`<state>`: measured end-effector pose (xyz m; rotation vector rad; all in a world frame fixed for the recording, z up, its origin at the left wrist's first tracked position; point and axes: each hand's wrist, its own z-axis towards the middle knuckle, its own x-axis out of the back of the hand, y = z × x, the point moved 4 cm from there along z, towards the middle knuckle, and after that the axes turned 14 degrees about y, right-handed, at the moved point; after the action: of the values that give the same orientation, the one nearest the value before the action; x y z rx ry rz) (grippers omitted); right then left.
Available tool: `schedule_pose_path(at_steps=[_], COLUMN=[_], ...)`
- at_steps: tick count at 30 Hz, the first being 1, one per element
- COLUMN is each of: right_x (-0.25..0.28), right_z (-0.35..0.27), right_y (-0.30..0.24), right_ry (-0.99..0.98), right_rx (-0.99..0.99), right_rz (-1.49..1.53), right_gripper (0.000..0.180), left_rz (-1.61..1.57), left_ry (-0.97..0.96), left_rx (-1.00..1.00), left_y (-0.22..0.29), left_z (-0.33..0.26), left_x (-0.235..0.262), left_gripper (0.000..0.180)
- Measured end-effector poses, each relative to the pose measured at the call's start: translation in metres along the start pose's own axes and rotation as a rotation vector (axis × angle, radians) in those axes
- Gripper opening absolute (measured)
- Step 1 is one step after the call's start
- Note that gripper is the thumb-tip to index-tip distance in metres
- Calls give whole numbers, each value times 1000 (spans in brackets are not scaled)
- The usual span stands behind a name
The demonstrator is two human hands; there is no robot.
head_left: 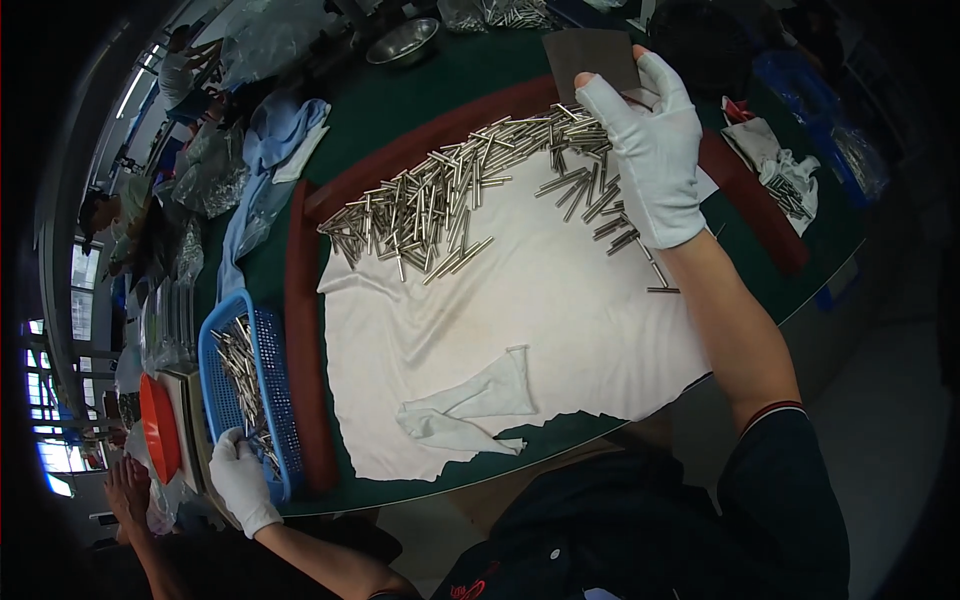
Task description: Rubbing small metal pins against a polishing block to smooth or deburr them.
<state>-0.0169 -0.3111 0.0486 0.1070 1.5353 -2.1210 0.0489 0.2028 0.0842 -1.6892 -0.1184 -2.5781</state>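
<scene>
My right hand (650, 150), in a white glove, reaches out over the far right end of a pile of short metal pins (450, 205) and grips a dark flat sheet (592, 58) at its near edge. The pins lie heaped on a white cloth (540, 310) spread over the green table. My left hand (240, 480), also in a white glove, rests on the near rim of a blue plastic basket (262, 385) that holds more metal pins (240, 370). A loose white glove (470, 410) lies on the cloth near me.
A dark red raised border (305, 330) runs around the cloth. A steel bowl (402, 42) sits at the far edge. White rags with more pins (785, 175) lie at the right. An orange tray (158, 425) and plastic bags are at the left. Other people work at the far left.
</scene>
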Motion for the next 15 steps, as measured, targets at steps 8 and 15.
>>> schedule_pose_path(at_steps=[8,15], right_x=[-3,3], right_z=[-10,-8], right_y=[3,9], right_ry=[-57,-53], right_rx=[-43,-37], right_rz=[-58,-170], right_gripper=[82,83], left_rz=[-290,-507], left_ry=[433,180], left_rx=[-194,-1000], left_y=[79,273], left_z=[1,-23], left_x=[55,38], left_gripper=[27,24])
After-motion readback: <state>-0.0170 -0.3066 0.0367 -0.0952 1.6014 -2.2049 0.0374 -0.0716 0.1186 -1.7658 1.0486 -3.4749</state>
